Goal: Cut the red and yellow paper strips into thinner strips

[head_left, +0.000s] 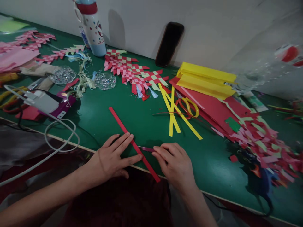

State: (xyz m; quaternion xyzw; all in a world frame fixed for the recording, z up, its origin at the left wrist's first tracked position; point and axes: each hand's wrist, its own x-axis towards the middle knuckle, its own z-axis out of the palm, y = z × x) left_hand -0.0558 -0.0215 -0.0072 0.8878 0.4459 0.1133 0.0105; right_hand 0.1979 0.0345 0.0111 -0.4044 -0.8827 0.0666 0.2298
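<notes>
Your left hand (113, 156) lies flat, palm down, fingers stretched out and a little apart. It grips nothing. The fingertips (129, 136) reach the red strip (123, 127) and touch its left edge about halfway along.

Your right hand (174, 160) is curled, fingers pinched around a thin pink tool (148, 148). The tool lies low, its tip pointing left and stopping right at the strip's right edge. I cannot tell what kind of tool it is.

The red strip is long, narrow and flat on the green table (106, 104). It runs diagonally from upper left to lower right, and its lower end hangs over the table's near edge between your two hands.

Everything else, placed from the strip:
- Right of it, near: loose yellow strips (172, 118), crossed over each other.
- Just beyond those: scissors (188, 107) with orange and yellow handles, lying on the edge of red paper sheets (213, 108).
- Further right and back: folded yellow paper (205, 80) on top of the red sheets.
- Far right: a pile of pink, red and green scraps (260, 143).
- Behind the strip's far end: woven red-and-white pieces (132, 74), some with tassels.
- Behind those: a dark phone (169, 44), leaning on the wall.
- Back left: a white bottle (92, 30), upright.
- Left of the strip's far end: two clear trays of beads (105, 81).
- Left, well apart: a white cable (60, 135) looped over the table edge.
</notes>
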